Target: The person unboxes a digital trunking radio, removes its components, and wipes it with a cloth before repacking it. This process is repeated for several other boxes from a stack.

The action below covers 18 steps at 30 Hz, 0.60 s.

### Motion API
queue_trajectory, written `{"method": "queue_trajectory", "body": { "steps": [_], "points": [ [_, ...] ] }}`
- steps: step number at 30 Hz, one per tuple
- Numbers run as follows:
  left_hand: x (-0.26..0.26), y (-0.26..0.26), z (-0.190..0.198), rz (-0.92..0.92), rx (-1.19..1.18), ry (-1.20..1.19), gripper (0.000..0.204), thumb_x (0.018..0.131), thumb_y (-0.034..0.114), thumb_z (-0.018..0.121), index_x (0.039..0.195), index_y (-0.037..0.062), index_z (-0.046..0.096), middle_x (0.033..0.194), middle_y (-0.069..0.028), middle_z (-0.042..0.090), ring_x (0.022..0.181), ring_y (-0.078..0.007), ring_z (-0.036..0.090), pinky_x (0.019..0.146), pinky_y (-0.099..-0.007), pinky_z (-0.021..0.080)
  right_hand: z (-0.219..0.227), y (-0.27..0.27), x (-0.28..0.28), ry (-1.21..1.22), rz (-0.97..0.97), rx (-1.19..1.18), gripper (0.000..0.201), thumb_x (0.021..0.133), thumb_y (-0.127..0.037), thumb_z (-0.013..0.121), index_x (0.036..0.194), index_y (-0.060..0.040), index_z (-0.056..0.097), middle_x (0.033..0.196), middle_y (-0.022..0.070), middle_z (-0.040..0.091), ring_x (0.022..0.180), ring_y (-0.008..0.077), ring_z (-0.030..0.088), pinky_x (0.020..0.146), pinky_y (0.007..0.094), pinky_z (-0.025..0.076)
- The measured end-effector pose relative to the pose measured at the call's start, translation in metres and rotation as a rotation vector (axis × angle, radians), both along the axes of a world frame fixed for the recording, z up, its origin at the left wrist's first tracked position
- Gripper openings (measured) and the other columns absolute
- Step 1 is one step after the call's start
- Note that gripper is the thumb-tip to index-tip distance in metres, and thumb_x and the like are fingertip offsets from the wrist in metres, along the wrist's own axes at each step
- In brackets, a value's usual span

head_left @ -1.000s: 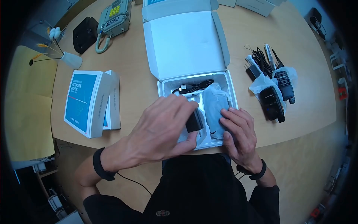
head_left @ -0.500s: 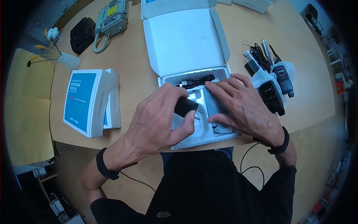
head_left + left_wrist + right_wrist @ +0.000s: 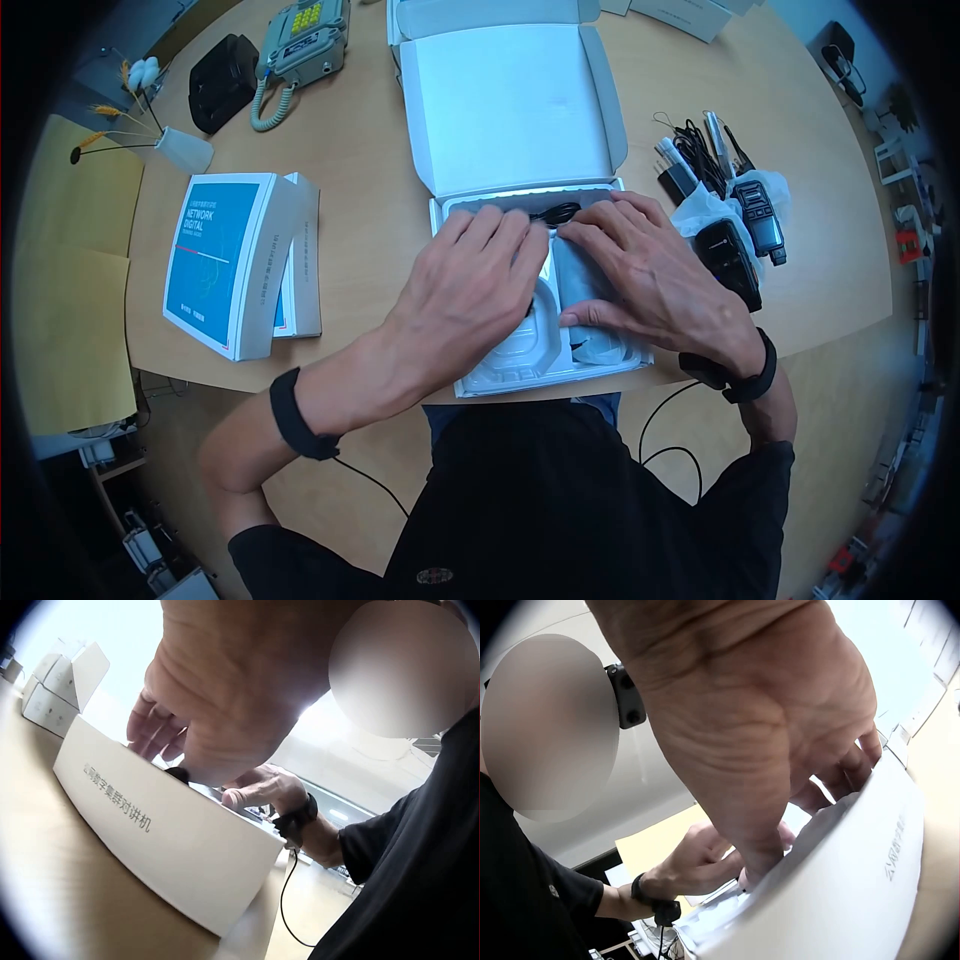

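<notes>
An open white box (image 3: pixel 437 225) with a moulded plastic tray (image 3: pixel 525 352) lies at the table's front edge. My left hand (image 3: pixel 470 275) is over the tray's left side and pinches a black plug adapter, mostly hidden beneath the hand. A dark bit of the adapter (image 3: pixel 178 774) shows below the palm in the left wrist view. My right hand (image 3: pixel 650 270) rests across a device in pale wrapping (image 3: pixel 580 275) in the right compartment, fingers spread toward its far end and thumb at its left edge. A coiled black cable (image 3: pixel 556 214) lies in the far compartment.
Blue-and-white boxes (image 3: pixel 215 260) stand at the left. At the right lie two handheld radios (image 3: pixel 728 262) on wrapping, a plug adapter (image 3: pixel 677 183) and cables (image 3: pixel 697 160). A corded telephone (image 3: pixel 303 50), a black case (image 3: pixel 222 84) and a vase (image 3: pixel 184 150) stand at the back left.
My right hand has shifted from the wrapped device's near right side to lie across it. My left hand, with the adapter, has moved up and turned palm down over the tray.
</notes>
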<state>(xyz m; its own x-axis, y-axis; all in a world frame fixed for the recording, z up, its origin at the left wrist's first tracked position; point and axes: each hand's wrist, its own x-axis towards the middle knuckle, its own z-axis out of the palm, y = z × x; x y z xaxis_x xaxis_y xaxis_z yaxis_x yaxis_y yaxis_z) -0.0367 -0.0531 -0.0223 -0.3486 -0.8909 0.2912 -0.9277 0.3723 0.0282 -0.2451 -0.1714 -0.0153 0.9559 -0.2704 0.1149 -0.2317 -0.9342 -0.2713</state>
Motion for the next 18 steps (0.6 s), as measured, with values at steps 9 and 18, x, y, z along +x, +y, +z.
{"method": "queue_trajectory", "body": {
  "steps": [9, 18],
  "points": [
    [0.011, -0.025, -0.020, -0.005, 0.263, 0.067, 0.027, 0.092, 0.007, 0.060, 0.116, -0.0061, 0.057, 0.096, -0.0193, 0.062, 0.094, -0.0369, 0.063, 0.080, -0.0456, 0.050, -0.028, 0.011, 0.002, -0.166, -0.129, -0.077, 0.049, 0.099, -0.043, 0.061, 0.119, 0.0014, 0.061, 0.126, 0.0178, 0.059, 0.125, 0.0291, 0.055, 0.118, 0.0476, 0.030],
    [0.023, -0.009, 0.019, 0.172, 0.223, 0.485, 0.019, 0.105, 0.014, 0.051, 0.116, 0.0000, 0.056, 0.082, -0.0167, 0.060, 0.064, -0.0339, 0.057, 0.060, -0.0416, 0.047, -0.030, 0.019, 0.001, -0.352, -0.167, -0.078, 0.057, 0.088, -0.022, 0.076, 0.135, 0.0013, 0.054, 0.140, 0.0192, 0.055, 0.120, 0.0377, 0.055, 0.102, 0.0451, 0.045]
  ]
}}
